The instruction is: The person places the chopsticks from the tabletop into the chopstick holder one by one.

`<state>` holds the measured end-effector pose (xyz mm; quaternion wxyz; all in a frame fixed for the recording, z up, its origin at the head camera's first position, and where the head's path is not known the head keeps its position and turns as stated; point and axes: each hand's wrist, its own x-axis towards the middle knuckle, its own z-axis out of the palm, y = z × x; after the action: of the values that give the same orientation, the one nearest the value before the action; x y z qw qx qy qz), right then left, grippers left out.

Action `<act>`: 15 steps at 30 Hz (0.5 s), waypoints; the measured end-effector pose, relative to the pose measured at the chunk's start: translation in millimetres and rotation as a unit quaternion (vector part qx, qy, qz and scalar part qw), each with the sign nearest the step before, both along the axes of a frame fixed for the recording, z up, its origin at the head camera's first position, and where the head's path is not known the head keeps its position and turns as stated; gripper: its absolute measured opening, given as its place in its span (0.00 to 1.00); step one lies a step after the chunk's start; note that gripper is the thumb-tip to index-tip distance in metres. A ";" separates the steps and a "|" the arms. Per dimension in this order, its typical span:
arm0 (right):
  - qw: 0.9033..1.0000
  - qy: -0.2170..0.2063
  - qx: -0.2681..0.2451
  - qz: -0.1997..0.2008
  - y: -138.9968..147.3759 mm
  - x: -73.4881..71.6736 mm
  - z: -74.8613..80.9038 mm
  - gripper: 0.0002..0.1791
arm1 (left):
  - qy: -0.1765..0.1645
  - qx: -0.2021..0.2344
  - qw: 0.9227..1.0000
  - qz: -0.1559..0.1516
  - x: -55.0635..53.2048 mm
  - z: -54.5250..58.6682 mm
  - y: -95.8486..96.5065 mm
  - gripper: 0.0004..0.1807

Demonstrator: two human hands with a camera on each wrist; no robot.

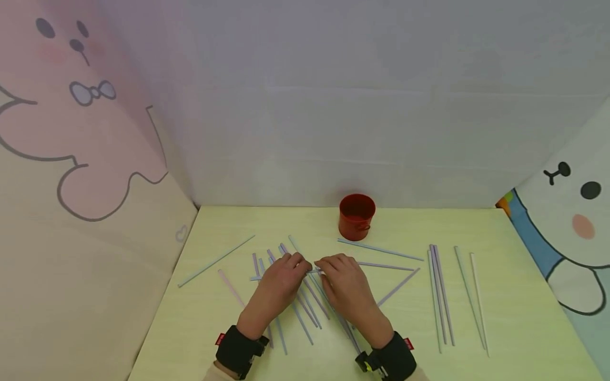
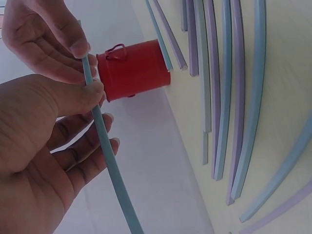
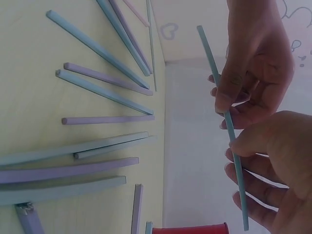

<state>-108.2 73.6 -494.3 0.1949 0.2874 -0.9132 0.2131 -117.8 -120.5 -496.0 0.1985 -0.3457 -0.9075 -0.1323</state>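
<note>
Between both hands is a thin pale blue stick, held up above the table. My left hand pinches it between thumb and fingers near its middle. Right beside it, my right hand pinches the same stick, with the two thumbs close together. In the right wrist view both ends of the stick show past the fingers. Beneath the hands, several loose blue and purple sticks lie on the table, partly hidden by the hands and wrists.
A small red bucket with a handle stands at the table's back edge. Several sticks lie at the right, and a single blue stick at the left. Printed cloth walls enclose the back and sides of the table.
</note>
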 end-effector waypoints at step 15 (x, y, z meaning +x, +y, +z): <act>0.999 0.026 0.008 -0.042 3.6 2.0 -3.1 0.05 | -0.035 0.022 0.999 -0.005 5.5 -5.6 6.2 0.09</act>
<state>-106.2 77.2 -497.4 0.2255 0.2558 -0.9207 0.1899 -112.3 -114.3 -501.6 0.1734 -0.3406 -0.9091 -0.1657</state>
